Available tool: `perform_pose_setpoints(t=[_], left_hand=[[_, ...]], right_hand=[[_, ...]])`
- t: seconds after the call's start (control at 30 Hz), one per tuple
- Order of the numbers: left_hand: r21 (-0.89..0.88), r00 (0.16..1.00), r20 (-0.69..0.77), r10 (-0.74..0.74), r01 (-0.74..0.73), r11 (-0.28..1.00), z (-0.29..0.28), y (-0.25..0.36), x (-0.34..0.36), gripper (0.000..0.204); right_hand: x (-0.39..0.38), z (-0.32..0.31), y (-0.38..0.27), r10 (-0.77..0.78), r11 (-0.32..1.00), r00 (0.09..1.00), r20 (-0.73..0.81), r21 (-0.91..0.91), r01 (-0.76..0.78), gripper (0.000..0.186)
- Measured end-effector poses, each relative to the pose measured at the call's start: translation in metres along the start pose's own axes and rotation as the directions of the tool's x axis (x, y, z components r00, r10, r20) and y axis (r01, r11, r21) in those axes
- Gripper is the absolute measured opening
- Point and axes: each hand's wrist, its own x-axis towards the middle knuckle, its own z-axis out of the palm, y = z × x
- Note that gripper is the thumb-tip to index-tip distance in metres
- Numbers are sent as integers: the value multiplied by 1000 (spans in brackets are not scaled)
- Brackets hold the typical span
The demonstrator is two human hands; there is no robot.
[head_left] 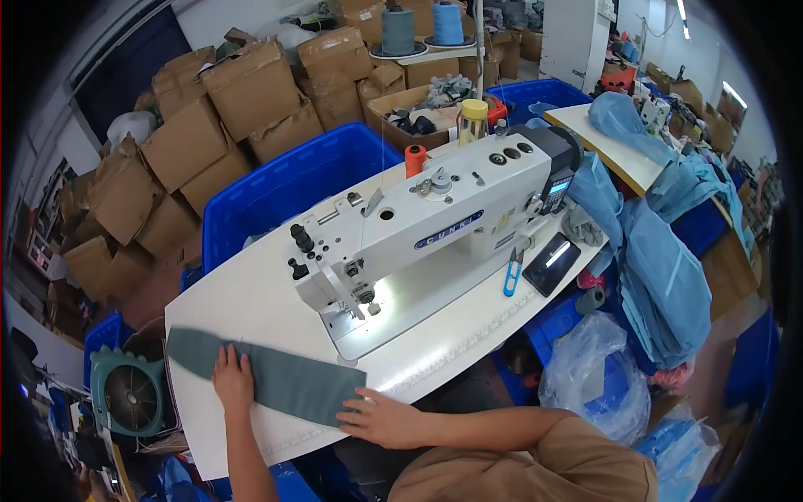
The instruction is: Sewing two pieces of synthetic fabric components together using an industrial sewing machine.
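A long grey-green fabric piece [293, 381] lies on the white sewing table, tapered at its left end and cut straight at its right. My left hand [232, 381] rests on its middle-left part with the fingers stretched out over the cloth. At the straight end, my right hand [381, 418] lies over the lower right corner, fingers spread on the cloth. Behind the fabric stands a white sewing machine [435, 213], its lamp lighting the needle plate [381, 322]. The fabric lies in front of the needle area, apart from the presser foot.
Blue thread snips [512, 274] and a black phone [552, 263] lie right of the machine bed. A blue bin [293, 171] stands behind the table. Light-blue cloth [665, 280] hangs at the right. A green fan [130, 393] stands left; cardboard boxes [251, 88] are stacked behind.
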Motion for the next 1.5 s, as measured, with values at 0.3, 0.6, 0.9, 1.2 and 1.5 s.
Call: perform_pose_setpoints(t=[0.3, 0.6, 0.9, 1.2, 1.5], left_hand=[[-216, 961, -277, -22, -40, 976, -44, -75, -89, 29], [-230, 976, -166, -140, 100, 968, -44, -86, -118, 35], [-171, 967, -254, -29, -15, 985, -22, -93, -125, 36], [-190, 953, -262, -150, 101, 977, -75, -177, -254, 41], [-71, 437, -397, -807, 862, 502, -81, -280, -554, 34]], right_hand=[[2, -45, 80, 173, 985, 952, -254, 65, -162, 18], [66, -32, 43, 190, 978, 948, -254, 138, -159, 30], [196, 71, -7, -40, 992, 996, -84, 114, 49, 48], [204, 103, -3, -26, 990, 1000, -18, -142, 23, 51], [204, 102, -7, -19, 993, 1000, 4, -121, 20, 48]])
